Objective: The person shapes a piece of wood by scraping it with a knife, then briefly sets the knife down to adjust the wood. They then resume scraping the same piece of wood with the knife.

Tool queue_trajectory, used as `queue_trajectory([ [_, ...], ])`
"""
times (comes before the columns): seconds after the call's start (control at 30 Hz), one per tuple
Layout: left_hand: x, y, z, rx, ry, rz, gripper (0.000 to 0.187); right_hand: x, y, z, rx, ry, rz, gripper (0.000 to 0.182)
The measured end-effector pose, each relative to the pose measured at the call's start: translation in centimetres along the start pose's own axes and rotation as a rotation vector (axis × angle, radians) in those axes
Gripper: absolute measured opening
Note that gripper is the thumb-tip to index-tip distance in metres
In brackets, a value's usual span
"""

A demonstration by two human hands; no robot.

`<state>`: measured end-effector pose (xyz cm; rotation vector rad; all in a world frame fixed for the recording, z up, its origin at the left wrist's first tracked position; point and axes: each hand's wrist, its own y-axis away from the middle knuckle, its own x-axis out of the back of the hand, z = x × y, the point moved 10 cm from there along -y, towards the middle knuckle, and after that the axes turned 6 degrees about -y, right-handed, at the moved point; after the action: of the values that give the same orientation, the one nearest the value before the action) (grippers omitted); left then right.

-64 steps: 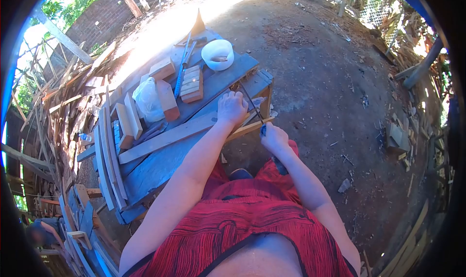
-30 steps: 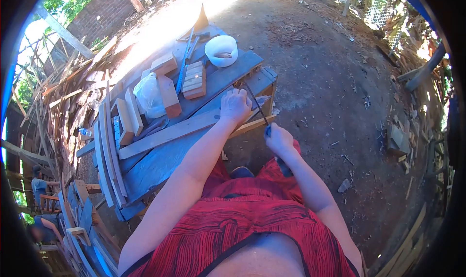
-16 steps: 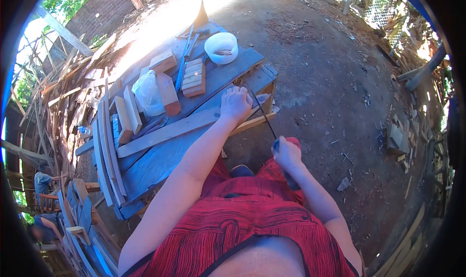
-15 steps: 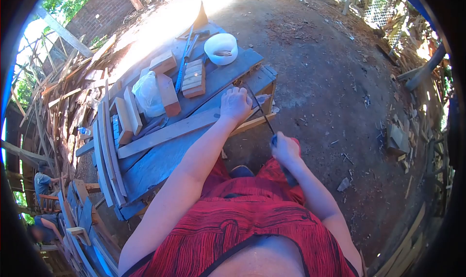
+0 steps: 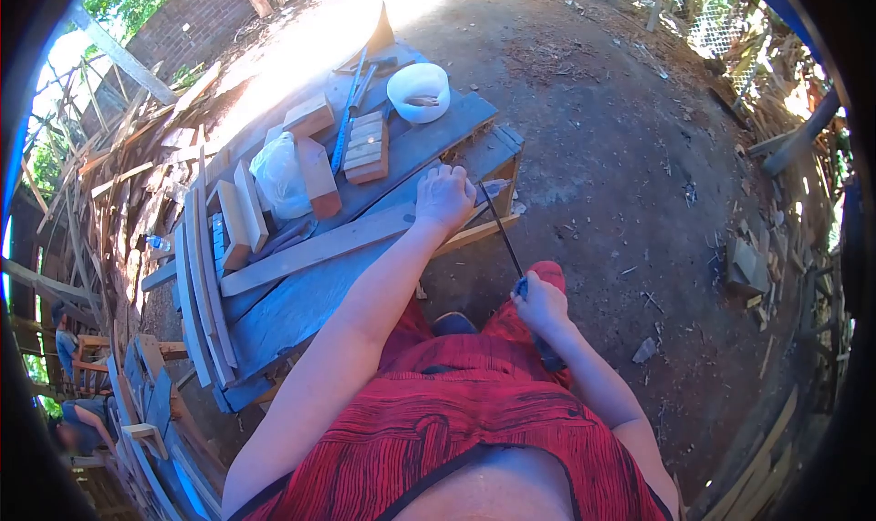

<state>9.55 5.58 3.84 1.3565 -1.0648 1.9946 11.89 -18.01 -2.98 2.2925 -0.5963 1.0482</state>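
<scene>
Nearest is the person's red and black clothing point(image 5: 456, 402). Past it, the right hand point(image 5: 544, 307) has its grip closed round the handle of a thin dark tool point(image 5: 503, 232), which slants up to the end of the table point(image 5: 297, 311), its far end near the left hand point(image 5: 445, 199). That hand lies back-up, fingers bent, over the table near one end of a long plank point(image 5: 319, 255); whether its grip is closed on anything I cannot tell. Farther across the table sit a plastic bag point(image 5: 278, 179), a ridged block point(image 5: 367, 147) and a white container point(image 5: 420, 114). A brick wall point(image 5: 205, 24) stands well beyond.
</scene>
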Motion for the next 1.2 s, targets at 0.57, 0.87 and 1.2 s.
queue_trajectory([
  [0.57,0.7,0.1,0.3,-0.013,0.005,0.077,0.015,-0.5,-1.1,0.3,-0.01,-0.03,0.019,0.034],
  [0.87,0.4,0.1,0.2,-0.006,-0.023,0.008,0.019,0.5,-4.7,-2.5,0.034,-0.03,0.01,0.03],
  [1.2,0.6,0.1,0.3,0.001,-0.004,-0.003,0.019,0.4,-4.5,-2.1,0.019,-0.037,0.072,0.033],
])
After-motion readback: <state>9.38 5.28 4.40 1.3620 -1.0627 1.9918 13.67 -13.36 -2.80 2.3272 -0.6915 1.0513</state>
